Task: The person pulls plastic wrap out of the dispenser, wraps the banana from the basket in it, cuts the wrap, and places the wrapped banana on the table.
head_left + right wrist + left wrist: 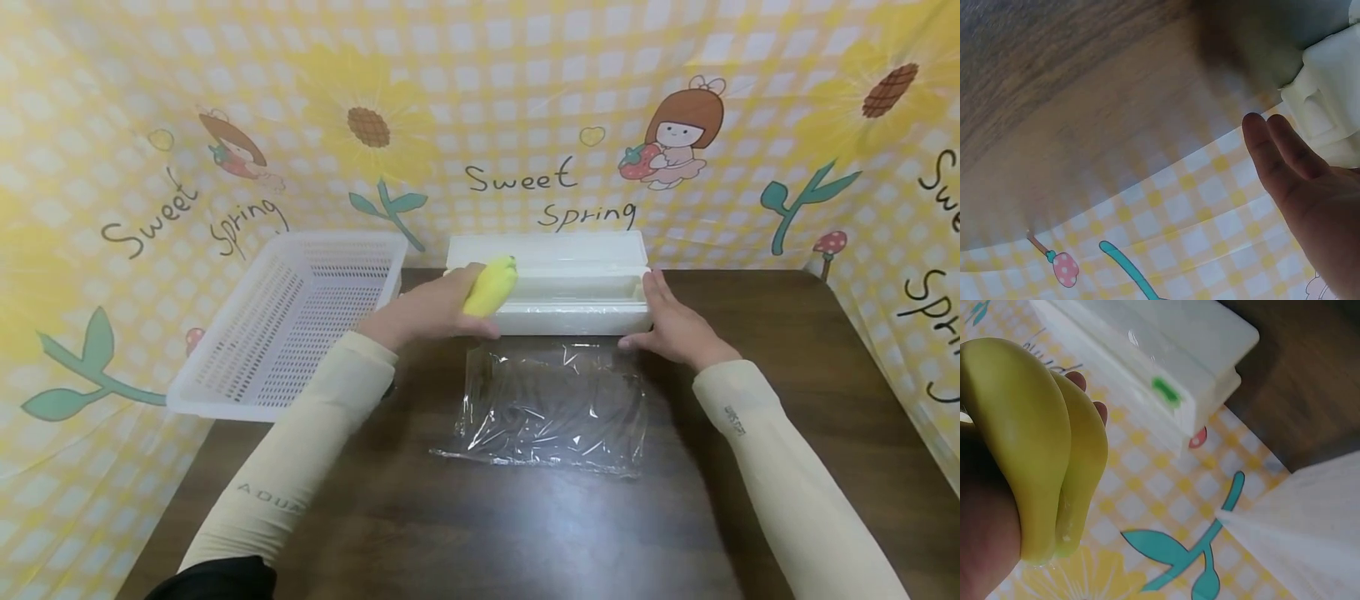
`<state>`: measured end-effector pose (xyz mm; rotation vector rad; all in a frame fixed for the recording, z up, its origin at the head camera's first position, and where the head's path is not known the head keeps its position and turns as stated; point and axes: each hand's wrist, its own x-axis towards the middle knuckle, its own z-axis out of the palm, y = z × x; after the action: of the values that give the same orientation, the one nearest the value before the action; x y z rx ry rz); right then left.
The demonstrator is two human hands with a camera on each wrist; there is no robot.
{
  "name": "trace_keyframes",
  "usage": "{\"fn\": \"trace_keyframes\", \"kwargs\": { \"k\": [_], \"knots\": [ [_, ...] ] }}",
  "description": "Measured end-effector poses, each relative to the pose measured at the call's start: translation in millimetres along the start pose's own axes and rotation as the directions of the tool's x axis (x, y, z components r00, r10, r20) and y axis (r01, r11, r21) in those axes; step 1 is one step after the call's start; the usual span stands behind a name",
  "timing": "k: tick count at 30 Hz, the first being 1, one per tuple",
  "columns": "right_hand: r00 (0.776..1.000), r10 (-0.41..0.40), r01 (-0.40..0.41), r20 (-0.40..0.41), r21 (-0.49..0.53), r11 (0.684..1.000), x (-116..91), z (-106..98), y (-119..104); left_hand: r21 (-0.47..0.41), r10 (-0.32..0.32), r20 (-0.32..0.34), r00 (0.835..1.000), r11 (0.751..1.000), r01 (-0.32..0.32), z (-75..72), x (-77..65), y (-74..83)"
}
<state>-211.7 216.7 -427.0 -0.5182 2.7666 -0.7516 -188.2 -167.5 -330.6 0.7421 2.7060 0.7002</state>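
In the head view, my left hand [442, 304] holds a bunch of bananas [491, 287] above the left part of a long white box [573, 321]. The left wrist view shows two of the bananas [1029, 444] up close, with fingertips [1101, 413] behind them. The white box stands with its lid [551, 248] raised, and a long hollow shows inside. At the box's right end is my right hand [678, 325], its fingers straight along the end and its thumb near the front edge. A wrinkled sheet of clear plastic film [555, 408] lies in front of the box.
A white perforated plastic basket [202, 392] stands on the left side of the dark wooden table [525, 533]. Behind the table hangs a yellow checked cloth [517, 100] with printed flowers, close to the box's back.
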Motion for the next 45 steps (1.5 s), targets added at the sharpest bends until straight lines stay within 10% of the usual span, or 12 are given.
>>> {"fn": "trace_keyframes", "kwargs": {
  "k": [21, 35, 45],
  "knots": [
    [1.0, -0.016, 0.015, 0.015, 0.024, 1.0, 1, -20, -2, 0.171, 0.096, 0.022, 0.995, 0.98, -0.098, 56.1, 23.1, 25.2],
    [1.0, 0.008, -0.008, 0.03, 0.013, 1.0, 0, -19, -3, 0.465, 0.166, 0.104, 0.981, 0.863, -0.196, 103.9, 44.5, 52.5],
    [0.999, 0.016, -0.016, 0.036, -0.009, 1.0, -1, -18, -5, 0.557, 0.108, 0.089, 0.99, 0.819, -0.139, 128.7, 51.8, 56.1]
  ]
}}
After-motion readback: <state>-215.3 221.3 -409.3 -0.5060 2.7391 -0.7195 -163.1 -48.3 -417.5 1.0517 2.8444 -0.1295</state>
